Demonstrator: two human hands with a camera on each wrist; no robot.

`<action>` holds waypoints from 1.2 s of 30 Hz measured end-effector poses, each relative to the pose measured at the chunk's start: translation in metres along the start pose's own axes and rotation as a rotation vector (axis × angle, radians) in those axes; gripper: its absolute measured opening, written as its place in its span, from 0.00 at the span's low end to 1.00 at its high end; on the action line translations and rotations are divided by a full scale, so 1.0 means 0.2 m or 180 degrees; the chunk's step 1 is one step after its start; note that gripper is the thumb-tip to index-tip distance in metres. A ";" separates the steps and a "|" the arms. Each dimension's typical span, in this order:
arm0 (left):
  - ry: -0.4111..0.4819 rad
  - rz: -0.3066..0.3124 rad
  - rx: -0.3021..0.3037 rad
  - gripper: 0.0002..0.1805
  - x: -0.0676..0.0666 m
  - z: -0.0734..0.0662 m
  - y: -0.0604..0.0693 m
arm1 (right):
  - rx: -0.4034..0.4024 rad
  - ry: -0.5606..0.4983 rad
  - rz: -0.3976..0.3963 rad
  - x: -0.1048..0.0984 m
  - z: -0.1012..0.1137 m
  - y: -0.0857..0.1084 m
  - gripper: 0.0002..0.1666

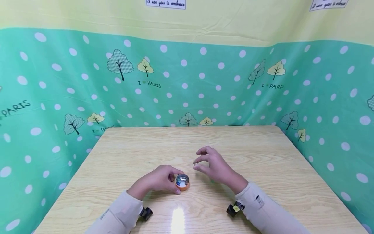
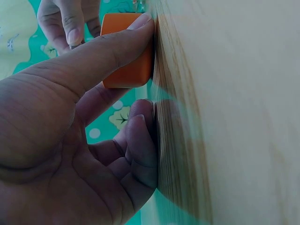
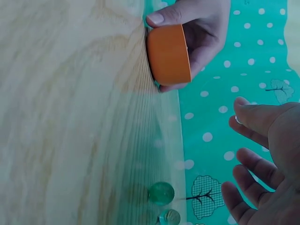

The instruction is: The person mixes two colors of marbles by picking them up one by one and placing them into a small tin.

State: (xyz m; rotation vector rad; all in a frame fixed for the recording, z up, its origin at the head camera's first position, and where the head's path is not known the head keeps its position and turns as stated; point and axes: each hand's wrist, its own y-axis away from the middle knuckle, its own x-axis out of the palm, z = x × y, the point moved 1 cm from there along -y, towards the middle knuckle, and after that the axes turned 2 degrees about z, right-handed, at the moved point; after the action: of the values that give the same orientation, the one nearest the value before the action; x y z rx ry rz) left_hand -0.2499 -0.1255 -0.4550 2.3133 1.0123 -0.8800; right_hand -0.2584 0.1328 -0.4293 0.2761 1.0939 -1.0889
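An orange cup [image 1: 183,188] with a shiny silvery inside stands on the table; something small and blue shows within it. My left hand [image 1: 163,178] grips its side between thumb and fingers. In the left wrist view, the thumb of my left hand [image 2: 70,108] lies along the orange cup wall [image 2: 126,70]. To the right of the cup and farther back, my right hand [image 1: 214,165] is raised above the table, thumb and index finger pinching a small pale thing [image 1: 194,164]. Its other fingers are spread in the right wrist view, where the hand [image 3: 276,150] is partly cut off.
Two glassy greenish balls, one larger [image 3: 161,193] and one smaller [image 3: 169,217], rest on the table in the right wrist view. The wooden table [image 1: 140,143] is bordered by a green dotted cloth [image 1: 181,84] at the back and sides.
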 end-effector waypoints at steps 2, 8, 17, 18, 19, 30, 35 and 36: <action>-0.0005 0.0005 -0.0009 0.31 0.00 0.00 0.00 | 0.0013 -0.0023 0.0023 0.01 0.01 0.00 0.08; 0.0013 0.0022 0.0005 0.31 0.00 0.00 0.00 | 0.0022 -0.0107 0.0107 0.02 0.03 0.01 0.07; 0.0005 0.0032 -0.0050 0.34 0.00 0.00 0.00 | -0.0025 -0.0148 0.0245 0.06 0.04 0.02 0.08; 0.0004 0.0038 -0.0040 0.33 0.00 0.00 0.00 | -0.0043 -0.0137 0.0248 0.06 0.04 0.02 0.09; 0.0005 0.0041 -0.0023 0.33 0.00 0.00 0.00 | -0.0058 -0.0140 0.0257 0.07 0.04 0.02 0.09; 0.0017 0.0045 0.0100 0.31 0.00 0.00 -0.01 | -0.0163 -0.0058 0.0335 0.09 0.06 0.03 0.10; 0.0012 0.0051 0.0119 0.30 -0.01 0.00 -0.01 | -0.0211 -0.0020 0.0423 0.10 0.06 0.04 0.10; 0.0007 0.0046 0.0133 0.30 -0.01 0.00 -0.01 | -0.0216 -0.0020 0.0438 0.10 0.07 0.04 0.10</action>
State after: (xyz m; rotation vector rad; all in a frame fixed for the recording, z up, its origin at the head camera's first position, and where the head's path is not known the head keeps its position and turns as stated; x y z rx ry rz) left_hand -0.2512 -0.1251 -0.4537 2.3538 0.9855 -0.9013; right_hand -0.2438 0.1158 -0.4422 0.2898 1.0880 -0.9280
